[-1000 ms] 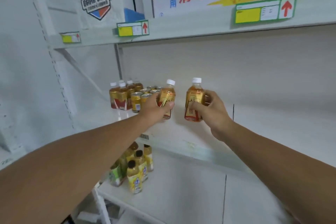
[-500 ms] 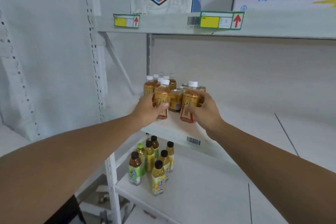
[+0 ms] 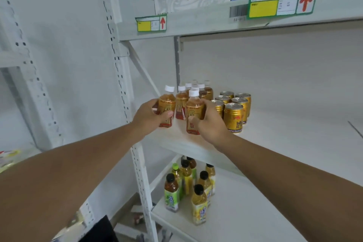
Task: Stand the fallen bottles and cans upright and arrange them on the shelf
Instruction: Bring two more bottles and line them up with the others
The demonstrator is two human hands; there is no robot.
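White metal shelf [image 3: 275, 139]: I see my left hand [image 3: 149, 117] and right hand [image 3: 211, 122] each wrapped around an amber white-capped tea bottle [image 3: 167, 107] [image 3: 194, 110], upright at the row's front, presumably aligning them beside gold cans [image 3: 233, 116].

Amber white-capped bottles [image 3: 194, 110], gold cans [image 3: 233, 116], white shelf [image 3: 275, 133]

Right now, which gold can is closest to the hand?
The front gold can, nearest the shelf's edge. It sits right beside the right hand; the other cans stand behind it.
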